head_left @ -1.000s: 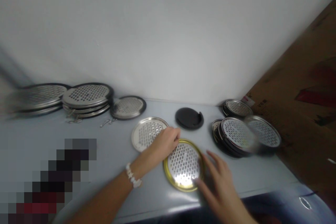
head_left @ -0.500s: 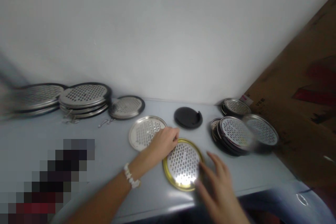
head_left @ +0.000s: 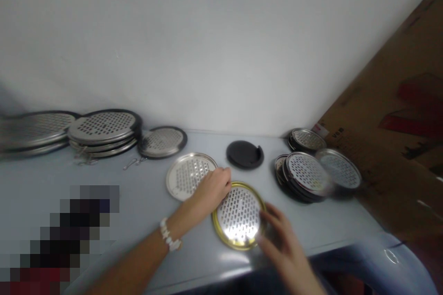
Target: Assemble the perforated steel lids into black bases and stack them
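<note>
A grey worktop (head_left: 311, 230) runs along a white wall (head_left: 207, 46), with a brown cardboard carton (head_left: 391, 115) at its right end. Stacked perforated steel discs (head_left: 103, 126) with black rims lie at the left against the wall, and a second stack (head_left: 302, 173) sits at the right. Nearer the middle lie a black disc (head_left: 244, 154) and a silver perforated tray (head_left: 187, 176). Near the front edge, a gold-rimmed perforated disc (head_left: 238, 216) lies flat. The left hand (head_left: 211, 189) curls over its upper-left rim, though whether that grip pinches cannot be told. The blurred right hand (head_left: 284, 253) has a wide grip, fingers spread at the disc's right rim. A white beaded bracelet (head_left: 169, 235) circles the left wrist. Small wire hooks (head_left: 131, 162) lie beside the left stack.
</note>
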`<state>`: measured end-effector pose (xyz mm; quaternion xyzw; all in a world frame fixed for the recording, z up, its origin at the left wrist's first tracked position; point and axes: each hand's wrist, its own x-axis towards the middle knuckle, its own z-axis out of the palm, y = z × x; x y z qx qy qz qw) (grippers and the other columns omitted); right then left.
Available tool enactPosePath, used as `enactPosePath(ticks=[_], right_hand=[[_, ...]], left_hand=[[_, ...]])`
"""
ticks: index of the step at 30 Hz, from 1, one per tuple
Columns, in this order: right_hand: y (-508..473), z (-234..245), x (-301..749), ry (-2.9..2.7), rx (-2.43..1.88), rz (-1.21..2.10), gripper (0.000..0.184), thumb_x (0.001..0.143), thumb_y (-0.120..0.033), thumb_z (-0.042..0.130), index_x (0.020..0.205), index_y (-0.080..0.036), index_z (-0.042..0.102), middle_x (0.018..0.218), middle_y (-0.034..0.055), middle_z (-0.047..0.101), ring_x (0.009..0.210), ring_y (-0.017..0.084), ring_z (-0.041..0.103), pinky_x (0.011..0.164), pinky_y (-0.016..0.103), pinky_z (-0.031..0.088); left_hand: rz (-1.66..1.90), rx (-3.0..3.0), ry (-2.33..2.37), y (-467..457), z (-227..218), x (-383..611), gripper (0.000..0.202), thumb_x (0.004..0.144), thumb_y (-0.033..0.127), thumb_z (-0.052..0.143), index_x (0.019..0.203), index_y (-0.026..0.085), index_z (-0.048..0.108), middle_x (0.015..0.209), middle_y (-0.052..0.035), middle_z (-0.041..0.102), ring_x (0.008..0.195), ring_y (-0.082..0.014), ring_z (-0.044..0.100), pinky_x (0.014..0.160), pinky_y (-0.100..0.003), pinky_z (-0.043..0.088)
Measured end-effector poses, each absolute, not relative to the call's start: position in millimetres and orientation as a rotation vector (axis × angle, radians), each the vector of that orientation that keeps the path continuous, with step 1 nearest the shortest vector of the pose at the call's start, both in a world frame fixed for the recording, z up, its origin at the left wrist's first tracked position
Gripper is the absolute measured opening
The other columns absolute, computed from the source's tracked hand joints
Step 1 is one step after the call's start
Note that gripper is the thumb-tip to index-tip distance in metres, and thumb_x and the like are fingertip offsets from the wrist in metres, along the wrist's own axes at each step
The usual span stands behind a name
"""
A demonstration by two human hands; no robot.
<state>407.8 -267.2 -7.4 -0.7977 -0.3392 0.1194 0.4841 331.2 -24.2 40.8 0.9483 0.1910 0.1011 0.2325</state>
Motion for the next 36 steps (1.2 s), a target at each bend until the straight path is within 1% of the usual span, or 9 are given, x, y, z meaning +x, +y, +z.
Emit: enactPosePath(ticks=[6,12,18,21,24,27,30,33,36], right_hand=[[-267.8,-11.0,408.9,-0.890,-1.972,0.241,0.050,0.084,-0.049,0.070,0.126,-0.023,0.068,0.146,0.0151,0.052,0.137,0.035,0.049,0.113,0.057,0.042],[-269.2,-4.4,405.2,-1.117,-2.094,0.062,0.050,0.091,-0.048,0.062,0.133,-0.022,0.061,0.146,0.0161,0.052,0.134,0.033,0.052,0.108,0.054,0.049],[-261.8,17.3,398.0,-1.506,-2.293,-0.268,0.047,0.096,-0.043,0.056,0.136,-0.019,0.056,0.145,0.0165,0.053,0.135,0.037,0.048,0.105,0.057,0.047],[-260.6,22.9,398.7,-1.635,-2.392,-0.443,0.044,0.097,-0.044,0.056,0.132,-0.019,0.060,0.144,0.0151,0.055,0.135,0.040,0.045,0.103,0.058,0.046],[-260.8,26.3,403.8,-1.711,-2.444,-0.545,0.042,0.097,-0.044,0.055,0.131,-0.020,0.062,0.145,0.0134,0.056,0.136,0.041,0.044,0.103,0.058,0.044],[-260.2,30.2,413.0,-1.727,-2.432,-0.507,0.043,0.098,-0.044,0.055,0.134,-0.021,0.061,0.148,0.0133,0.053,0.138,0.041,0.043,0.103,0.059,0.045],[-257.7,32.3,424.2,-1.652,-2.360,-0.338,0.036,0.099,-0.038,0.053,0.131,-0.024,0.063,0.147,0.0134,0.052,0.138,0.038,0.044,0.106,0.059,0.045],[-254.1,29.9,434.2,-1.522,-2.244,-0.156,0.031,0.100,-0.033,0.051,0.125,-0.023,0.066,0.142,0.0143,0.055,0.133,0.032,0.051,0.108,0.053,0.048],[-251.2,25.8,439.6,-1.419,-2.168,-0.077,0.032,0.099,-0.036,0.053,0.125,-0.021,0.065,0.140,0.0154,0.055,0.126,0.030,0.057,0.105,0.050,0.052]], left_hand=[[0.201,2.592,0.565,-27.3,48.3,331.4,0.014,0.094,0.012,0.051,0.086,0.015,0.062,0.089,-0.0074,0.069,0.083,-0.0206,0.064,0.073,-0.030,0.043],[0.188,2.594,0.550,-26.2,47.9,332.8,0.014,0.095,0.012,0.051,0.087,0.015,0.063,0.090,-0.0080,0.069,0.085,-0.0210,0.065,0.075,-0.031,0.044],[0.188,2.604,0.558,-25.5,46.6,333.3,0.013,0.094,0.012,0.053,0.086,0.015,0.063,0.090,-0.0079,0.070,0.084,-0.0207,0.065,0.074,-0.031,0.044],[0.185,2.612,0.571,-26.0,49.2,332.7,0.012,0.093,0.012,0.054,0.085,0.015,0.063,0.089,-0.0075,0.070,0.083,-0.0205,0.065,0.073,-0.030,0.044],[0.166,2.633,0.583,-26.5,52.5,332.1,0.013,0.093,0.011,0.054,0.085,0.015,0.063,0.090,-0.0079,0.070,0.084,-0.0206,0.065,0.072,-0.030,0.043],[0.155,2.648,0.603,-27.1,52.8,331.5,0.014,0.093,0.012,0.052,0.086,0.015,0.064,0.091,-0.0082,0.071,0.083,-0.0207,0.066,0.071,-0.030,0.043],[0.185,2.642,0.584,-27.1,49.7,331.8,0.014,0.093,0.013,0.054,0.086,0.016,0.065,0.088,-0.0076,0.071,0.080,-0.0204,0.066,0.069,-0.030,0.044],[0.244,2.633,0.543,-24.2,48.8,331.9,0.018,0.094,0.017,0.054,0.082,0.016,0.066,0.083,-0.0074,0.071,0.077,-0.0202,0.067,0.069,-0.030,0.044],[0.365,2.651,0.592,-15.6,53.9,328.6,0.020,0.096,0.025,0.055,0.083,0.017,0.068,0.086,-0.0077,0.072,0.080,-0.0210,0.067,0.070,-0.031,0.045]])
